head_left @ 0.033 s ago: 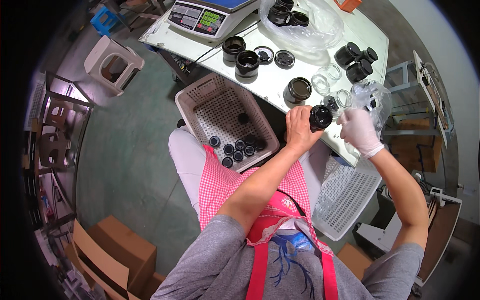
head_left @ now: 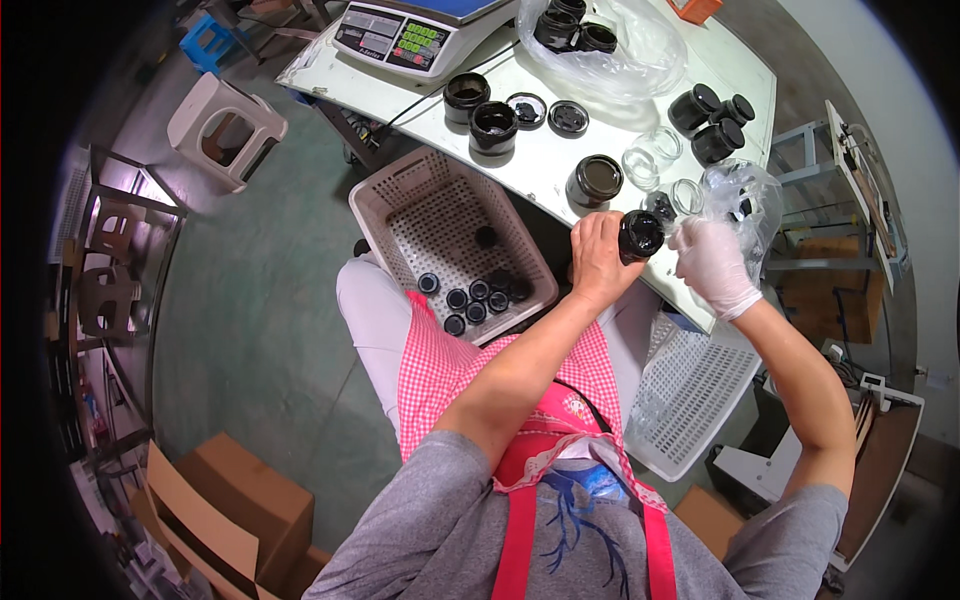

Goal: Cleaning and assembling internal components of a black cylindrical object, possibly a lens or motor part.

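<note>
My left hand, bare, is closed around a small black jar at the table's near edge. The jar is tilted, and dark glossy contents show in its mouth. Close to its right side is my right hand, in a thin white glove with the fingers curled together. Whatever those fingers may hold is hidden. Just beyond my left hand stands another jar of dark contents. Clear rings lie past the jar I hold, beside a crumpled clear bag.
Two open dark jars, round lids and a scale occupy the table's left. Several black jars stand at right; a plastic bag holds more. Below are a crate with several small jars and a white basket.
My right hand has shifted slightly left and turned, bringing its fingers nearer the jar's mouth. My left hand and the jar have hardly moved.
</note>
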Available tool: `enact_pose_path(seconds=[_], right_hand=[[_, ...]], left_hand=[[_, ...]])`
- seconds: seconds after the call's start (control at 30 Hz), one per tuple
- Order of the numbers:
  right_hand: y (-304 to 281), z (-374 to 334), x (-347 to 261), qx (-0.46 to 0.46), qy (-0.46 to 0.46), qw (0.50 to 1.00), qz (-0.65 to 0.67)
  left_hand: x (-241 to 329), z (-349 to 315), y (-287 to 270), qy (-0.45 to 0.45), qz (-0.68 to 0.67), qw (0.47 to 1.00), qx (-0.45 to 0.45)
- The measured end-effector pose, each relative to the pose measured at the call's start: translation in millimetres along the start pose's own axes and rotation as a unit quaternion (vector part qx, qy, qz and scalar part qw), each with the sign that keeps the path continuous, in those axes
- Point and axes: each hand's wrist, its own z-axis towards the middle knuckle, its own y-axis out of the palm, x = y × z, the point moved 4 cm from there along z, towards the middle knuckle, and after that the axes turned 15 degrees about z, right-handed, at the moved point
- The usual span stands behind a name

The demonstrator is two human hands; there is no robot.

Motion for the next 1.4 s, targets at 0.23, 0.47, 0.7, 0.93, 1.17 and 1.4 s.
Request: enact_pose_path(seconds=[0.23,0.47,0.7,0.93,1.17,1.4], right_hand=[[4,1,5,-0.055,0.115,0.941,0.313],[-37,12,0,-0.115,-0.269,0.956,-0.04],[-43,5,-36,-0.131,-0.23,0.922,-0.282],[-20,11,-5,0.0,-0.112,0.993,0.046],[-36,23,2,-0.219,-0.211,0.953,0.003],[-48,21,-61,-0.168,-0.371,0.863,-0.298]], left_hand=[[0,0,3,-0.003,-0.008,1.0,-0.006],[2,1,3,0.004,-0.01,1.0,-0.007],[-1,0,2,0.005,-0.003,1.0,-0.003],[-1,1,2,0.008,-0.012,1.0,-0.008],[2,2,1,0.006,-0.007,1.0,-0.003],[0,2,-2,0.005,-0.011,1.0,0.014]])
